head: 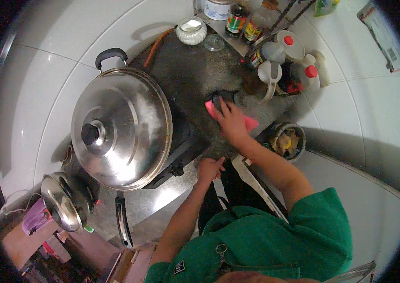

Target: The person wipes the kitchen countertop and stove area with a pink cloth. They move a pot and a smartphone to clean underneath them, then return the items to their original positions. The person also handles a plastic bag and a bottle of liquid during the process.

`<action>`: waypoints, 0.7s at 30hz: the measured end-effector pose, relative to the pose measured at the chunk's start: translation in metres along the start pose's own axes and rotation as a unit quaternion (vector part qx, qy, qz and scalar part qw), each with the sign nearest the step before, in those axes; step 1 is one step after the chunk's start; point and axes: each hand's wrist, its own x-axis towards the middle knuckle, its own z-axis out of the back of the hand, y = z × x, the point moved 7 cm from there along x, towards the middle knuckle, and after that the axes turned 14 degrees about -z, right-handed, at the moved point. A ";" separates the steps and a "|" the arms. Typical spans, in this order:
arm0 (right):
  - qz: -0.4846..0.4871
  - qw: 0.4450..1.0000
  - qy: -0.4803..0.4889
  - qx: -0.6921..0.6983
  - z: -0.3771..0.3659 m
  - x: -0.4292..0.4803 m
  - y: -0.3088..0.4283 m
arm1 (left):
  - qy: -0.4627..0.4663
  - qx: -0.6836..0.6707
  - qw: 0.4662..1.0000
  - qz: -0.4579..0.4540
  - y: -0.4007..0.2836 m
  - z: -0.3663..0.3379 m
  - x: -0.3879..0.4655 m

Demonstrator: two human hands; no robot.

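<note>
My right hand (pixel 233 123) presses a pink cloth (pixel 251 123) against the dark stone-look countertop (pixel 203 76), fingers spread over it. Just beyond the fingertips is a small black item (pixel 227 94), partly covered; I cannot tell what it is. My left hand (pixel 210 169) is at the counter's front edge, with some fingers curled and nothing visible in it. Left of both hands, a large wok with a domed steel lid (pixel 122 123) sits on a black gas stove (pixel 171 166).
An open glass jar of white granules (pixel 191 32) stands at the back beside its glass lid (pixel 214 42). Sauce bottles (pixel 236 23), a white-handled jug (pixel 270 72) and red-capped plastic jugs (pixel 308 76) crowd the right. A waste bin (pixel 297 141) stands lower right, a lidded pot (pixel 62 205) lower left.
</note>
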 end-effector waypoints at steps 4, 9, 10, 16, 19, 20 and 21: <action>0.020 0.998 0.022 0.063 0.023 0.002 0.014 | 0.016 0.006 1.000 -0.009 0.005 -0.002 0.005; -0.004 0.918 0.091 0.385 0.029 0.132 -0.002 | 0.030 0.017 0.999 -0.004 0.002 -0.002 0.004; -0.018 0.955 -0.084 0.285 0.046 0.159 -0.008 | 0.036 0.028 0.999 0.007 0.004 -0.001 0.005; -0.230 0.962 -0.130 0.070 0.025 0.250 -0.036 | 0.024 0.027 0.999 0.008 0.013 -0.005 0.006; -0.196 0.974 -0.084 0.081 0.015 0.248 -0.032 | 0.023 0.001 1.000 0.018 0.017 -0.004 0.006; -0.190 0.976 -0.072 0.084 0.011 0.239 -0.025 | 0.022 -0.013 1.000 0.018 0.021 -0.004 0.006; -0.187 0.977 -0.063 0.085 0.013 0.234 -0.026 | 0.021 -0.014 1.000 0.016 0.020 -0.005 0.007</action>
